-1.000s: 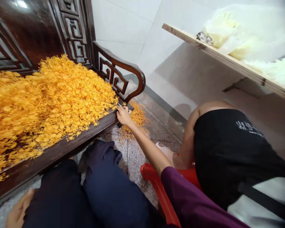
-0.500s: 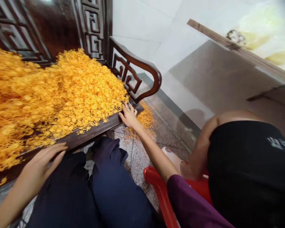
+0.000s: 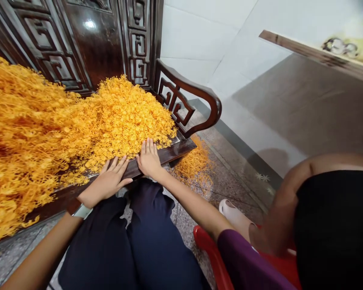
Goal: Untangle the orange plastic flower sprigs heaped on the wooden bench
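Note:
A large heap of orange-yellow plastic-looking flower pieces (image 3: 130, 117) covers the seat of a dark carved wooden bench (image 3: 181, 149). My left hand (image 3: 110, 177) lies flat with fingers spread at the bench's front edge, its fingertips against the heap. Just right of it, my right hand (image 3: 149, 159) rests with fingers stretched out, also touching the front of the pile. Neither hand grips anything. A watch (image 3: 81, 209) is on my left wrist.
More orange pieces (image 3: 195, 165) are scattered on the speckled floor beneath the bench's curved armrest (image 3: 211, 104). At right, a person in black shorts (image 3: 335, 225) sits close by on a red plastic chair (image 3: 211, 253). A wooden-edged tabletop (image 3: 305, 50) juts in at upper right.
My left hand has moved right and up from the bench's edge to the heap. My right hand has shifted left along the front edge, so the hands are now side by side. The view has shifted.

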The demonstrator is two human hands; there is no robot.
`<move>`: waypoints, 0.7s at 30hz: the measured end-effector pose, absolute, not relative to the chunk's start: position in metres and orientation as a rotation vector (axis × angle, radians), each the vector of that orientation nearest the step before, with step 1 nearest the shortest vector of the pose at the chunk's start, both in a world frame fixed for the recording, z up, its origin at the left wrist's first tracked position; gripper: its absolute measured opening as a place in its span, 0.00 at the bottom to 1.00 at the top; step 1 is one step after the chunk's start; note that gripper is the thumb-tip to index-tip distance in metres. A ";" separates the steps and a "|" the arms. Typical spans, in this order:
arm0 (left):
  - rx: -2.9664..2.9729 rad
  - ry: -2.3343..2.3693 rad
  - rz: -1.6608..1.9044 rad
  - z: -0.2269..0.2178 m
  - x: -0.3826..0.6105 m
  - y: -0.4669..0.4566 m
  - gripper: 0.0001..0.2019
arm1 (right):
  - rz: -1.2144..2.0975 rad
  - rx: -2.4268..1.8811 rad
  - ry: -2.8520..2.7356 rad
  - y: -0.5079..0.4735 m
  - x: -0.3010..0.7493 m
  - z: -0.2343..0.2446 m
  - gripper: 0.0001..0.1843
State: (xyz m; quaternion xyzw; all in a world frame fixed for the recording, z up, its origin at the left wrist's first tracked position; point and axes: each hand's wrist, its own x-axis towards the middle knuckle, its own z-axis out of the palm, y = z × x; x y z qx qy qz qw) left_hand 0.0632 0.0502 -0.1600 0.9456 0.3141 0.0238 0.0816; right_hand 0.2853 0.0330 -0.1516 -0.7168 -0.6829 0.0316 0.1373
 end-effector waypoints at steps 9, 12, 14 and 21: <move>2.791 0.889 0.092 -0.114 0.062 0.038 0.32 | 0.137 -2.186 -1.986 0.017 0.292 -0.139 0.44; 2.803 0.925 0.150 -0.090 0.040 0.023 0.29 | 0.075 -2.199 -2.015 -0.011 0.285 -0.139 0.45; 2.842 1.014 0.162 -0.075 0.024 0.019 0.28 | 0.089 -2.181 -2.082 -0.023 0.276 -0.134 0.45; 2.971 1.541 0.150 0.004 -0.043 0.051 0.22 | 0.320 -1.796 -2.394 -0.037 0.240 -0.068 0.36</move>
